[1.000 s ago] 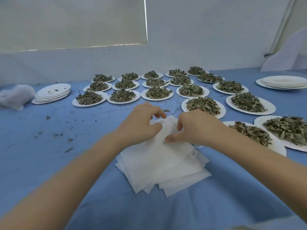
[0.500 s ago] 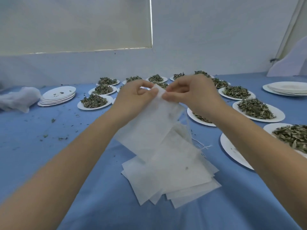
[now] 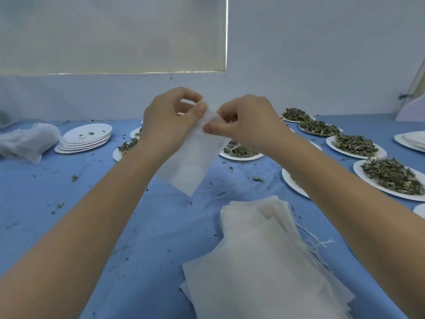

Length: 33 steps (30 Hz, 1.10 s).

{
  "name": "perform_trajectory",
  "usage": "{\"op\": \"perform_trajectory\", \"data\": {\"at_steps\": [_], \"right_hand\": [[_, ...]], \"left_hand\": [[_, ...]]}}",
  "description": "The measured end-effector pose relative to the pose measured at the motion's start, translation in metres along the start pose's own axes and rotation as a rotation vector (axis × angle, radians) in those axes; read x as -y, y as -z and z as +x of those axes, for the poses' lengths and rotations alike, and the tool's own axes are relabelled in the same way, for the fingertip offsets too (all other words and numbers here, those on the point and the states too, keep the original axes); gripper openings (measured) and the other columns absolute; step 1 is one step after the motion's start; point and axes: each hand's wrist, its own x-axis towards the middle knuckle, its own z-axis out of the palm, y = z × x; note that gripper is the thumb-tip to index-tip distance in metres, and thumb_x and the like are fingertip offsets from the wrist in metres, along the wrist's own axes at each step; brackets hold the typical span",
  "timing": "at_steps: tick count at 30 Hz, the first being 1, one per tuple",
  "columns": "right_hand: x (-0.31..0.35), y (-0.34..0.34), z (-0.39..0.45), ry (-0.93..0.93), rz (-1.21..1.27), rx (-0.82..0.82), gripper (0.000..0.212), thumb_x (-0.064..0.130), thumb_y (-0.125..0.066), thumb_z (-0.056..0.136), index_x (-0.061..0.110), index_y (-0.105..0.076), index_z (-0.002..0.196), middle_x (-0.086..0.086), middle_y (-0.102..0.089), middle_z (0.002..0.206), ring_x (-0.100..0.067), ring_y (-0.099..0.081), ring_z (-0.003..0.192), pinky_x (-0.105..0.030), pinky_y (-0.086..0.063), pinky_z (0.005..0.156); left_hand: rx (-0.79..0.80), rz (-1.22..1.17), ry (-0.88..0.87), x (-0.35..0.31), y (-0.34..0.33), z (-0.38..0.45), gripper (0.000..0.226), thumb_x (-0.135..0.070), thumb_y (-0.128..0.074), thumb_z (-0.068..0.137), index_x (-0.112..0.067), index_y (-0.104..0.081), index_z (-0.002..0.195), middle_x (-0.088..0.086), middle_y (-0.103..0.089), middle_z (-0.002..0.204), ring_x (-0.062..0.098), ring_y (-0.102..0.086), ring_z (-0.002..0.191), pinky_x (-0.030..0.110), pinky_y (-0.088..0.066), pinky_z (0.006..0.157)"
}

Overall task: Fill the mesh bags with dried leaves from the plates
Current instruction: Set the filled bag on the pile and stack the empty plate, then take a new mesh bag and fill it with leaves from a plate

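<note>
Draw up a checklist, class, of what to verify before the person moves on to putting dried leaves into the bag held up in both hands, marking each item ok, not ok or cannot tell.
1. One thin white mesh bag lifted clear of the pile of spare white mesh bags: ok.
2. Left hand has a pinching grip on the bag's top edge: ok.
3. Right hand pinches the same edge: ok.
4. Bag mouth pulled open: cannot tell; the fingers hide it.
5. White round plate heaped with dried green leaves within reach at right: ok.
6. Blue tablecloth free of spilled leaf crumbs: not ok.
</note>
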Motion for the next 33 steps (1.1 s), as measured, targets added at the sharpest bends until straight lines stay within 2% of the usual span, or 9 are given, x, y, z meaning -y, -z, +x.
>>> {"op": "perform_trajectory", "data": {"at_steps": [6,10,14,21,25,28,29,31,33], "right_hand": [[0.0,-0.025,0.015,-0.032,0.163,0.025,0.059,0.045,-0.07,0.077,0.017,-0.029,0.046,0.005,-0.02,0.038,-0.012,-0.022,0.041,-0.023,-0.016,0.04],[-0.005,-0.042,0.022,0.01,0.132,0.079,0.04,0.039,-0.067,0.081,0.008,-0.055,0.059,0.007,-0.038,0.045,-0.008,-0.032,0.043,-0.021,-0.025,0.046],[-0.006,-0.053,0.027,-0.007,0.185,0.036,0.053,0.03,-0.068,0.082,0.013,-0.029,0.05,0.006,-0.02,0.044,-0.011,-0.023,0.044,-0.023,-0.019,0.043],[-0.011,-0.06,0.037,-0.085,0.24,0.156,0.045,0.032,-0.066,0.084,0.011,-0.04,0.052,0.008,-0.024,0.038,-0.008,-0.026,0.037,-0.017,-0.018,0.038],[-0.013,-0.06,0.037,-0.046,0.303,0.294,0.023,0.024,-0.066,0.082,0.006,-0.056,0.071,0.007,-0.045,0.051,-0.008,-0.039,0.047,-0.015,-0.027,0.048],[-0.015,-0.064,0.038,-0.054,0.398,0.384,0.023,0.013,-0.059,0.082,0.008,-0.062,0.105,-0.019,-0.065,0.096,-0.029,-0.06,0.082,-0.038,-0.05,0.069],[-0.017,-0.065,0.038,-0.058,0.453,0.43,0.026,0.009,-0.057,0.082,0.014,-0.062,0.107,-0.019,-0.065,0.095,-0.024,-0.061,0.072,-0.037,-0.052,0.061],[-0.018,-0.069,0.038,-0.09,0.572,0.467,0.022,0.008,-0.055,0.079,0.021,-0.06,0.096,-0.001,-0.055,0.072,-0.009,-0.043,0.048,-0.02,-0.033,0.039],[-0.022,-0.072,0.041,-0.213,0.716,0.47,0.024,0.009,-0.051,0.08,0.015,-0.059,0.102,0.005,-0.044,0.067,-0.008,-0.035,0.049,-0.017,-0.025,0.038]], "left_hand": [[0.008,0.012,-0.06,0.02,0.003,0.007,0.007,-0.027,-0.06,0.089,-0.033,-0.064,0.09,-0.012,-0.069,0.08,-0.001,-0.061,0.075,0.009,-0.042,0.066],[0.002,-0.006,-0.065,0.031,0.004,0.014,0.008,-0.026,-0.061,0.088,-0.031,-0.065,0.092,-0.014,-0.069,0.08,-0.008,-0.059,0.073,0.004,-0.039,0.062],[0.029,0.019,-0.06,0.041,0.003,0.018,0.01,-0.026,-0.062,0.087,-0.036,-0.064,0.086,-0.02,-0.067,0.078,-0.011,-0.059,0.074,0.001,-0.038,0.062],[-0.037,0.04,-0.091,0.05,-0.004,0.021,0.016,-0.023,-0.063,0.085,-0.039,-0.062,0.081,-0.023,-0.064,0.078,-0.012,-0.058,0.082,0.002,-0.04,0.07],[-0.033,-0.044,-0.079,0.059,-0.004,0.02,0.016,-0.021,-0.062,0.086,-0.036,-0.064,0.083,-0.021,-0.065,0.076,-0.01,-0.06,0.079,0.008,-0.044,0.072],[0.018,-0.105,-0.078,0.065,-0.002,0.019,0.013,-0.02,-0.061,0.088,-0.033,-0.065,0.086,-0.017,-0.067,0.081,-0.004,-0.062,0.082,0.012,-0.046,0.075],[0.042,-0.096,-0.084,0.066,-0.001,0.019,0.013,-0.02,-0.06,0.088,-0.032,-0.065,0.088,-0.016,-0.068,0.084,-0.003,-0.062,0.084,0.012,-0.046,0.076],[0.076,-0.041,-0.096,0.067,0.001,0.018,0.018,-0.022,-0.055,0.086,-0.034,-0.064,0.095,-0.017,-0.067,0.093,-0.004,-0.059,0.091,0.011,-0.042,0.082],[0.095,0.152,-0.169,0.07,0.005,0.018,0.04,-0.033,-0.045,0.074,-0.032,-0.06,0.111,-0.018,-0.06,0.108,0.0,-0.05,0.101,0.017,-0.033,0.093]]}}
